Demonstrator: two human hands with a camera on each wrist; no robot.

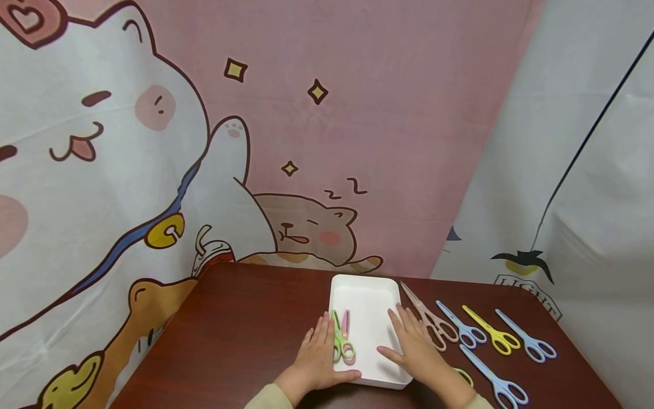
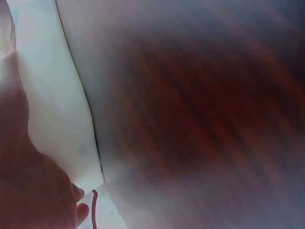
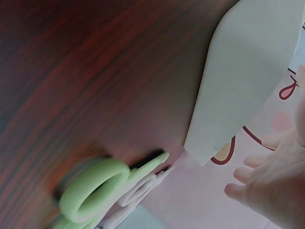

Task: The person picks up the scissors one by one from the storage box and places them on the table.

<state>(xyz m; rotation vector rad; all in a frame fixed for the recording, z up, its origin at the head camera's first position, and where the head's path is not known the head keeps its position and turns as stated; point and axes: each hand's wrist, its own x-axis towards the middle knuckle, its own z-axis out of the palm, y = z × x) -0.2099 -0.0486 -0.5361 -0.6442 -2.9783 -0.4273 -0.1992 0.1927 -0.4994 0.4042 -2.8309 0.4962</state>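
Note:
A white rectangular tray (image 1: 365, 292) stands on the table between my two hands. My left hand (image 1: 318, 355) rests along its left side, fingers straight and thumb over the near left corner. At the right side, my right hand (image 1: 416, 349) lies with spread, straight fingers reaching over the rim. Inside the tray, on its left, lie green scissors (image 1: 336, 341) and pink scissors (image 1: 346, 322), the green partly over the pink. In the right wrist view the tray's outer wall (image 3: 243, 71) shows beside the right hand (image 3: 271, 183); its contact with the wall cannot be made out.
Right of the tray lie pale pink scissors (image 1: 425, 312), blue scissors (image 1: 460, 325), yellow scissors (image 1: 487, 329) and two more blue scissors (image 1: 522, 336). Green scissors (image 3: 145, 170) are mostly hidden by the right forearm in the head view. Brown table (image 1: 245, 329) extends left; a printed cloth (image 1: 409, 142) hangs behind.

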